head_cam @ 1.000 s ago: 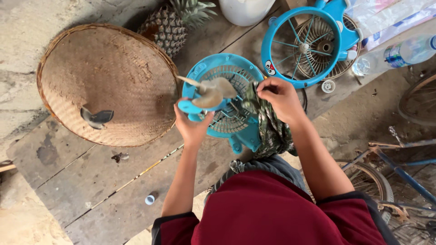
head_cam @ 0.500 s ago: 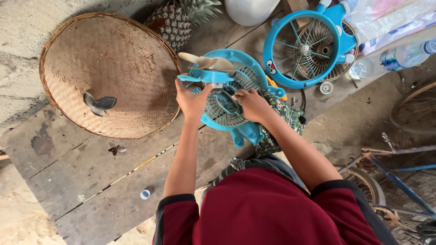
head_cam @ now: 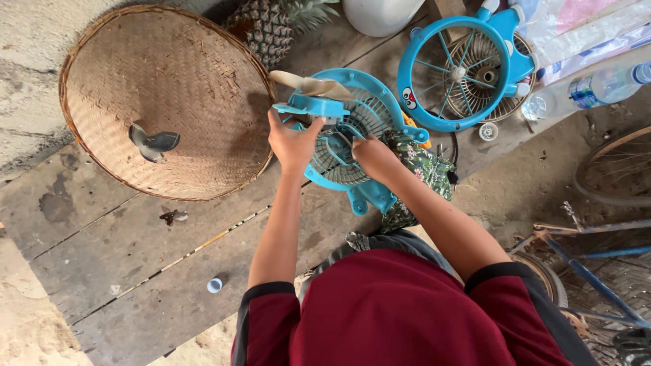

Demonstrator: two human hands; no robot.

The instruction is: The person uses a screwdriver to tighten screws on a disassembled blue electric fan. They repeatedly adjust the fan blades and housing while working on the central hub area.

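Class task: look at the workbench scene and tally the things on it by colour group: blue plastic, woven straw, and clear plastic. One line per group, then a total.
Blue plastic: 3 (fan body, detached front grille, small cap)
Woven straw: 1 (round tray)
Clear plastic: 1 (bottle)
Total: 5

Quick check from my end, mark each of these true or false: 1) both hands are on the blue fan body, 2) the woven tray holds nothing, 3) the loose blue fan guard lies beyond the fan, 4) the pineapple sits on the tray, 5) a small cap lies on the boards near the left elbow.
1) True: the left hand and right hand both rest on the blue fan body.
2) False: a grey fan blade lies in the woven tray.
3) True: the loose blue fan guard lies beyond it.
4) False: the pineapple sits on the boards beside the tray's rim.
5) True: a small cap lies there.
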